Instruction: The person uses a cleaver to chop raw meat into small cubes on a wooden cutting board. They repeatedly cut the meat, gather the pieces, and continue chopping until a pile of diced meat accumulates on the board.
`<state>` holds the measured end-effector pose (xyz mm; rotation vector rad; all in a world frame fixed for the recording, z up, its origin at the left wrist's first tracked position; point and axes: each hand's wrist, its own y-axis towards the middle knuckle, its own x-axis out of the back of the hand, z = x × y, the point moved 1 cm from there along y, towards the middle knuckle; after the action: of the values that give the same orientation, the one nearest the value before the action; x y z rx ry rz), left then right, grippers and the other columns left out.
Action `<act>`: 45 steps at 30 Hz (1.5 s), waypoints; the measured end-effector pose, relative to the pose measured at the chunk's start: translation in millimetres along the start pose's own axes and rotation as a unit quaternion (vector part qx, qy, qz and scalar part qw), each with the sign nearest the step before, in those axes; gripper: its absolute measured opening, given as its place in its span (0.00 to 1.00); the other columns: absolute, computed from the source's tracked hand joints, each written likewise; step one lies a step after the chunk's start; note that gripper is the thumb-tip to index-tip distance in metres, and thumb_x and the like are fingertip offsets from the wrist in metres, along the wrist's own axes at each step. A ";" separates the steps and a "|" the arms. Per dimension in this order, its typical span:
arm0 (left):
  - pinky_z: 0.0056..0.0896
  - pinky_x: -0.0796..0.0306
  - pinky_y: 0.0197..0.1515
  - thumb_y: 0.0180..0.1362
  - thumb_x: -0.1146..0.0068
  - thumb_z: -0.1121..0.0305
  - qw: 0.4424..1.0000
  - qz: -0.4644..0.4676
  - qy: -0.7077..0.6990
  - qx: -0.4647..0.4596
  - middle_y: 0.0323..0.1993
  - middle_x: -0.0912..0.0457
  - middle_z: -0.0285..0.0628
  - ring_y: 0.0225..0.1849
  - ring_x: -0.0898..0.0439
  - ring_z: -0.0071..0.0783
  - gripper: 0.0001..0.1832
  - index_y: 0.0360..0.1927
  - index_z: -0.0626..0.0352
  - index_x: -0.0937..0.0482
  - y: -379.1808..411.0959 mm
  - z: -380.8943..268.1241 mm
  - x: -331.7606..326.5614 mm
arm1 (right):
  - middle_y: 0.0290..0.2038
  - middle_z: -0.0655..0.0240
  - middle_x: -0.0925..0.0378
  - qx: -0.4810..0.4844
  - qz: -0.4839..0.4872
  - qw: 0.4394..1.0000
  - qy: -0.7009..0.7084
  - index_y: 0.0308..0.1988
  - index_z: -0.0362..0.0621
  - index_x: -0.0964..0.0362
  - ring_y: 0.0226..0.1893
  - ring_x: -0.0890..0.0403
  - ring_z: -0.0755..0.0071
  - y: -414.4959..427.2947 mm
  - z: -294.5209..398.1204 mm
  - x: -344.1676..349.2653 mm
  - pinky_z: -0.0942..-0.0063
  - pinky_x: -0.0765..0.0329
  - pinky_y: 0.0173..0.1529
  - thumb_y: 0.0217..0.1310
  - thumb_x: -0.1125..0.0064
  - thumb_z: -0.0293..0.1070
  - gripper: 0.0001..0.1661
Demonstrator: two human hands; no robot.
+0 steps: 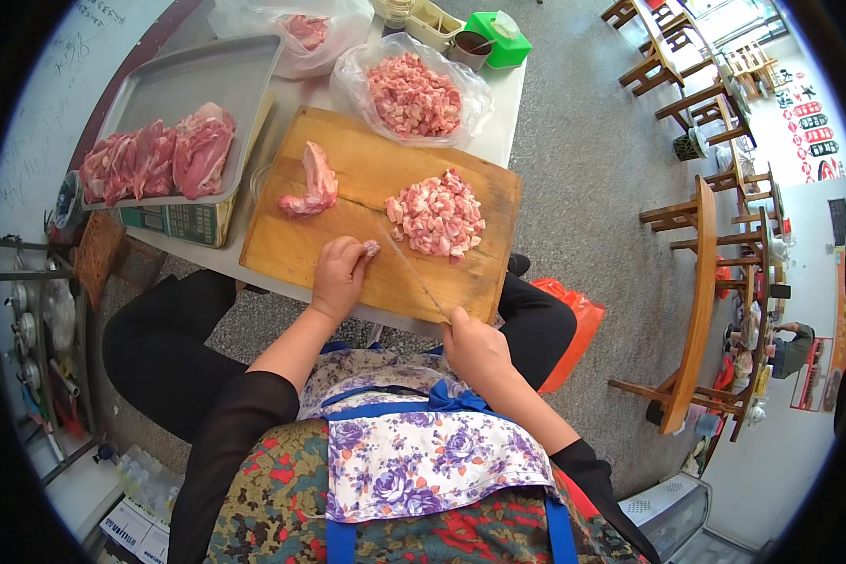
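Observation:
My left hand [339, 276] pinches a small piece of raw meat [371, 247] against the wooden cutting board [296, 248]. In my right hand [476, 348] is the handle of a knife, its thin blade [412, 270] angled up and left across the board, close beside that piece. A heap of diced raw meat [440, 215] lies on the board to the right of the blade. Farther up on the left side rests a curved, uncut strip of raw meat [316, 179]. My fingers hide most of the knife's handle.
Left of the board, a grey tray [183, 79] with large raw meat pieces [162, 155] sits on a digital scale [176, 220]. Beyond the board stand a plastic bag of diced meat [414, 95], another bag [303, 42], a metal cup [471, 49] and a green box [499, 40].

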<state>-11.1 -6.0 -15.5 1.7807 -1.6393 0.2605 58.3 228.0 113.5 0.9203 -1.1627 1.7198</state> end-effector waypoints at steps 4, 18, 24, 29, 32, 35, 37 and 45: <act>0.45 0.27 0.54 0.53 0.39 0.78 0.997 0.009 0.058 -0.045 0.45 0.20 0.45 0.50 0.24 0.51 0.14 0.45 0.58 0.19 -2.8 2.3 -0.9 | 0.26 0.48 0.20 0.048 0.031 0.998 0.012 0.36 0.40 0.34 0.27 0.17 0.41 -1.3 7.0 -7.3 0.47 0.22 0.32 0.70 0.48 0.37 0.12; 0.48 0.27 0.55 0.51 0.36 0.77 0.999 0.018 0.046 -0.019 0.45 0.20 0.48 0.52 0.24 0.54 0.19 0.49 0.59 0.18 0.0 -4.1 1.3 | 0.32 0.47 0.18 0.027 0.075 0.997 -0.010 0.39 0.40 0.31 0.33 0.15 0.42 40.5 20.2 -18.4 0.50 0.19 0.38 0.64 0.47 0.30 0.06; 0.45 0.28 0.52 0.55 0.38 0.77 0.999 -0.029 -0.025 0.010 0.44 0.20 0.46 0.49 0.23 0.51 0.10 0.42 0.59 0.20 -3.3 -0.6 6.7 | 0.29 0.47 0.19 0.009 0.037 0.999 0.009 0.38 0.40 0.33 0.30 0.16 0.41 9.3 -0.4 1.1 0.48 0.21 0.35 0.68 0.49 0.36 0.10; 0.44 0.28 0.53 0.52 0.41 0.80 0.999 0.025 0.010 -0.023 0.44 0.19 0.46 0.48 0.24 0.50 0.14 0.44 0.59 0.19 -3.1 -0.1 10.1 | 0.28 0.47 0.19 0.029 0.062 0.997 0.018 0.38 0.40 0.33 0.30 0.17 0.40 -3.8 14.3 -2.9 0.46 0.22 0.36 0.69 0.50 0.37 0.11; 0.45 0.28 0.54 0.49 0.42 0.82 0.999 0.024 0.027 -0.030 0.44 0.19 0.46 0.49 0.24 0.51 0.19 0.46 0.58 0.18 -11.1 8.1 3.7 | 0.32 0.46 0.19 0.006 0.134 0.991 0.025 0.39 0.40 0.32 0.34 0.16 0.40 2.8 21.8 -1.4 0.47 0.21 0.39 0.66 0.52 0.31 0.07; 0.45 0.27 0.55 0.48 0.43 0.82 0.999 0.008 0.038 -0.039 0.45 0.18 0.46 0.49 0.24 0.52 0.21 0.48 0.57 0.17 -12.0 5.8 2.5 | 0.33 0.46 0.18 0.001 0.154 0.988 0.025 0.41 0.39 0.32 0.36 0.15 0.41 16.8 27.6 -7.1 0.48 0.21 0.39 0.65 0.51 0.30 0.07; 0.45 0.27 0.55 0.48 0.44 0.82 0.998 0.007 0.042 -0.043 0.46 0.19 0.47 0.50 0.24 0.53 0.21 0.48 0.57 0.18 -11.4 4.7 4.2 | 0.33 0.46 0.18 0.017 0.141 0.989 0.030 0.41 0.38 0.32 0.37 0.15 0.41 28.3 35.1 -11.5 0.49 0.20 0.39 0.64 0.50 0.29 0.08; 0.49 0.30 0.58 0.51 0.41 0.81 0.997 0.028 0.060 -0.030 0.49 0.20 0.48 0.53 0.26 0.56 0.20 0.50 0.59 0.21 -9.4 9.9 1.2 | 0.32 0.47 0.18 0.026 0.094 0.995 0.022 0.40 0.39 0.33 0.34 0.15 0.40 33.4 26.3 -25.6 0.48 0.20 0.38 0.67 0.47 0.38 0.12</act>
<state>-5.0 -13.3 -25.4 1.6454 -1.5969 0.3336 40.1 189.9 87.4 0.8211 -1.2106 1.9196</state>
